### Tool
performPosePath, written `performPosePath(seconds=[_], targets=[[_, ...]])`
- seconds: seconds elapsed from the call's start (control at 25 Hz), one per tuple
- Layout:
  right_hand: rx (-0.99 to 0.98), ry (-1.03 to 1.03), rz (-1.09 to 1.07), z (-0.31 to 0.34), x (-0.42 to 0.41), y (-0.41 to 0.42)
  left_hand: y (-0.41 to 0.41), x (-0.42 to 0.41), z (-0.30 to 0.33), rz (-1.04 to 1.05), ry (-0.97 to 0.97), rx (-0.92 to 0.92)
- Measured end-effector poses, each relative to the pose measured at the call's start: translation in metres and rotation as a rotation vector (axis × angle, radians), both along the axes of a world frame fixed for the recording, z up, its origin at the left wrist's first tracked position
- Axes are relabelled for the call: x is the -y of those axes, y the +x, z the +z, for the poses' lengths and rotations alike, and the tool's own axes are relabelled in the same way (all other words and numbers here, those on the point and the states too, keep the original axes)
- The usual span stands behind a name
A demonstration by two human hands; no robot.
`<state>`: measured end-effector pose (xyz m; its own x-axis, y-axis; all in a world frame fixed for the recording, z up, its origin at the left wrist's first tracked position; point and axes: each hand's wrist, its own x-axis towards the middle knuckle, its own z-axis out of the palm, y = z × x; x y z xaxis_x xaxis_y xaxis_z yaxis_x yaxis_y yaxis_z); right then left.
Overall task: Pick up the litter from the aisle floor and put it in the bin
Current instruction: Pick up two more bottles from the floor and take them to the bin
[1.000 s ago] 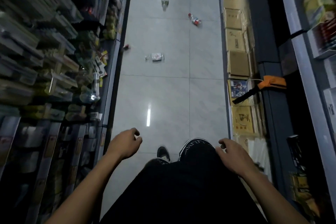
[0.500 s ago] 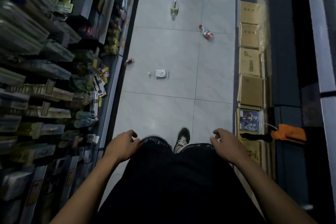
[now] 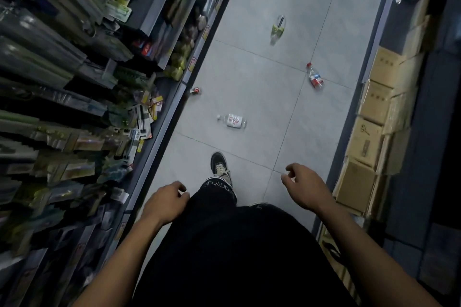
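Litter lies along the grey tiled aisle floor. Nearest is a clear plastic bottle with a white and red label (image 3: 232, 121), just ahead of my front shoe. A small red wrapper (image 3: 195, 90) lies by the left shelf base. Farther on are a crushed bottle with a red cap and red-blue label (image 3: 315, 79) and a clear bottle with a green label (image 3: 278, 29). My left hand (image 3: 166, 203) and my right hand (image 3: 306, 187) hang at hip height with loosely curled fingers, holding nothing. No bin is in view.
Stocked shelves (image 3: 82, 97) with hanging packets line the left side. Cardboard boxes (image 3: 374, 127) are stacked along the dark shelving on the right. My shoe (image 3: 219, 166) is planted on the tiles mid-aisle, black trousers fill the lower frame.
I have stepped forward along the aisle and the view has tilted. The litter now sits closer. Both hands stayed empty at my sides.
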<state>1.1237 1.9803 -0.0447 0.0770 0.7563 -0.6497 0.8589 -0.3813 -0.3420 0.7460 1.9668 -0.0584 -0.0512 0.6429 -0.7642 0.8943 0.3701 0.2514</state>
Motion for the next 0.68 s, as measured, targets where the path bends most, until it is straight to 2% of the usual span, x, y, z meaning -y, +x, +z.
performPosePath(seconds=[0.4,0.68], targets=[[-0.030,-0.077,-0.070,-0.022,-0.137,0.042,0.047,-0.246,-0.010,-0.147,-0.035,-0.041],[-0.082,-0.130,0.106,-0.089,-0.277,0.052,0.087,-0.369,-0.062,-0.158,-0.071,-0.112]])
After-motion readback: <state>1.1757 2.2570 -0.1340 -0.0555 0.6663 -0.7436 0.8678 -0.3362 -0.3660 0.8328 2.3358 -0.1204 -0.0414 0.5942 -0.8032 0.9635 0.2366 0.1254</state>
